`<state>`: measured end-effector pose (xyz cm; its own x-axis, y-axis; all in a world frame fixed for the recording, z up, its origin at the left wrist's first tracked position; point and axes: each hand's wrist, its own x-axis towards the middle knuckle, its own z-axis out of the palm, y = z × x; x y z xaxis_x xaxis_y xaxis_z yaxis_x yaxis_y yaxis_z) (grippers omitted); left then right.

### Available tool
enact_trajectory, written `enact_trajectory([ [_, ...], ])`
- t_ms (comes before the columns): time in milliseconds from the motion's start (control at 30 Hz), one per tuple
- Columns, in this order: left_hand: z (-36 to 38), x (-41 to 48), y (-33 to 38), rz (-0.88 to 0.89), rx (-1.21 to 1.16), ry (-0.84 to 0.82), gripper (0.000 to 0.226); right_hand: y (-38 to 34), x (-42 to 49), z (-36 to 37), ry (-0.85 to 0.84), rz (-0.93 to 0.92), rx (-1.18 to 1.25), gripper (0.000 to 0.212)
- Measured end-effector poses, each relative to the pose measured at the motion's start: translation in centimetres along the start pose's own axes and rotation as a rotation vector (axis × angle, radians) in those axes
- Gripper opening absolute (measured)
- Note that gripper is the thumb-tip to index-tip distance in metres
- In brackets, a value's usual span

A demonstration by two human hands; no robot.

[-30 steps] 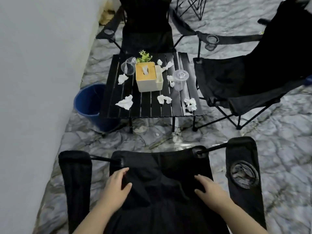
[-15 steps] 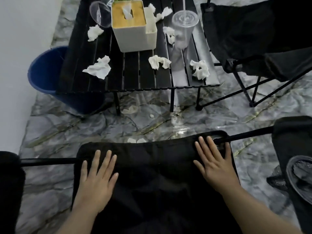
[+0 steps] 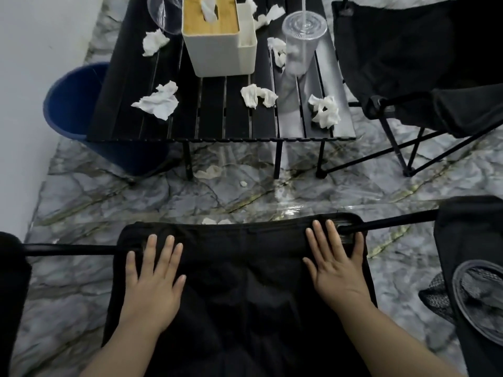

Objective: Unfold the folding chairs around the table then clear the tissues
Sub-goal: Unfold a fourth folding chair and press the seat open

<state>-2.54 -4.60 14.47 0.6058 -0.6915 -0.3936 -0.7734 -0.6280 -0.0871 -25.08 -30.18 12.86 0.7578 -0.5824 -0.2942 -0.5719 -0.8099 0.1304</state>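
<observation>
Grey marbled floor (image 3: 190, 191) fills my feed, with a pale wall (image 3: 32, 77) running up the far left. Ahead of the left hand (image 3: 152, 284) and off to its left sits a blue bucket (image 3: 68, 104), tucked partly under the corner of the low black table (image 3: 212, 126). That hand lies flat, fingers straight and spread, pressing the seat of the near chair (image 3: 245, 295) by its left front corner, and it holds nothing. The right hand (image 3: 337, 268) does the same near the right front corner, well apart from its partner, fingertips just beside the frame rod (image 3: 394, 223). Straight ahead of both hands, across a strip of floor, the table carries the crumpled tissues (image 3: 158, 100), scattered around a tissue box (image 3: 220, 50) and a lidded plastic cup (image 3: 299, 42). A few scraps (image 3: 209, 171) lie on the floor under and short of the table. Right of the right hand is a mesh cup holder (image 3: 476, 295), and further ahead on that side a second chair (image 3: 408, 63) stands open. I judge I'm at the end of the unfolding step, pushing the seat taut. Next I'd need to lift both palms off, reach forward over the gap, and pinch up the tissues one by one. The bucket looks the likely place for them.
</observation>
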Motion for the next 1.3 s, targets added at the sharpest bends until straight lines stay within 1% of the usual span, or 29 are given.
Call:
enact_trajectory([
  [67,-1.7,0.1,0.0,0.013,0.03,-0.073,0.061,0.1,-0.3,-0.6,-0.043,-0.026,0.036,0.064],
  [100,-2.6,0.3,-0.1,0.018,0.005,-0.11,0.059,0.2,-0.4,-1.4,-0.09,-0.041,0.044,0.069],
  [167,-4.9,0.0,-0.7,0.004,-0.075,-0.296,0.059,0.9,-0.3,-3.0,-0.169,-0.097,0.036,0.093],
  [200,-6.1,-0.5,-1.0,-0.002,-0.12,-0.321,0.057,1.3,-0.6,-4.3,-0.262,-0.096,0.08,0.104],
  [233,-7.1,-1.2,-1.3,-0.008,-0.159,-0.282,0.056,1.7,-1.0,-5.6,-0.33,-0.087,0.116,0.105],
  [333,-10.2,-4.1,-1.7,-0.033,-0.287,-0.177,0.053,2.4,-2.9,-9.5,-0.408,-0.033,0.234,0.071],
  [367,-11.2,-5.0,-1.6,-0.032,-0.336,-0.167,0.053,2.4,-3.7,-10.9,-0.406,-0.02,0.277,0.067],
  [433,-13.5,-6.8,-1.4,-0.021,-0.436,-0.134,0.052,2.3,-5.5,-13.5,-0.39,-0.02,0.341,0.067],
  [567,-18.6,-10.9,-2.0,0.066,-0.692,-0.007,0.041,1.9,-9.2,-20.3,-0.264,-0.058,0.491,0.065],
  [733,-25.2,-18.3,-3.7,0.114,-0.853,-0.027,0.036,2.8,-15.9,-28.1,-0.153,-0.071,0.624,0.067],
  [767,-26.3,-20.1,-4.1,0.127,-0.893,-0.034,0.038,3.1,-17.4,-29.1,-0.133,-0.072,0.654,0.067],
  [867,-28.4,-25.9,-4.7,0.13,-1.053,-0.043,0.067,4.3,-22.1,-31.1,-0.05,-0.07,0.723,0.065],
  [900,-28.6,-27.8,-4.6,0.122,-1.09,-0.041,0.07,4.8,-23.8,-31.5,-0.011,-0.068,0.73,0.062],
  [1000,-28.1,-33.5,-4.0,0.097,-1.166,-0.036,0.063,6.3,-29.8,-32.1,0.043,-0.071,0.741,0.051],
  [1100,-27.4,-38.3,-3.7,0.095,-1.203,-0.066,0.064,7.4,-35.7,-31.9,-0.038,-0.141,0.795,0.045],
  [1133,-27.1,-39.7,-3.8,0.088,-1.222,-0.072,0.067,7.6,-37.3,-31.5,-0.076,-0.142,0.842,0.048],
  [1167,-26.8,-40.9,-4.0,0.07,-1.239,-0.078,0.07,7.9,-38.5,-31.0,-0.1,-0.135,0.912,0.055],
  [1233,-25.7,-42.9,-4.7,0.003,-1.252,-0.124,0.076,8.3,-40.4,-29.5,-0.154,-0.139,1.053,0.063],
  [1300,-24.6,-44.5,-5.3,-0.057,-1.244,-0.164,0.079,8.6,-41.8,-28.4,-0.255,-0.165,1.153,0.067],
])
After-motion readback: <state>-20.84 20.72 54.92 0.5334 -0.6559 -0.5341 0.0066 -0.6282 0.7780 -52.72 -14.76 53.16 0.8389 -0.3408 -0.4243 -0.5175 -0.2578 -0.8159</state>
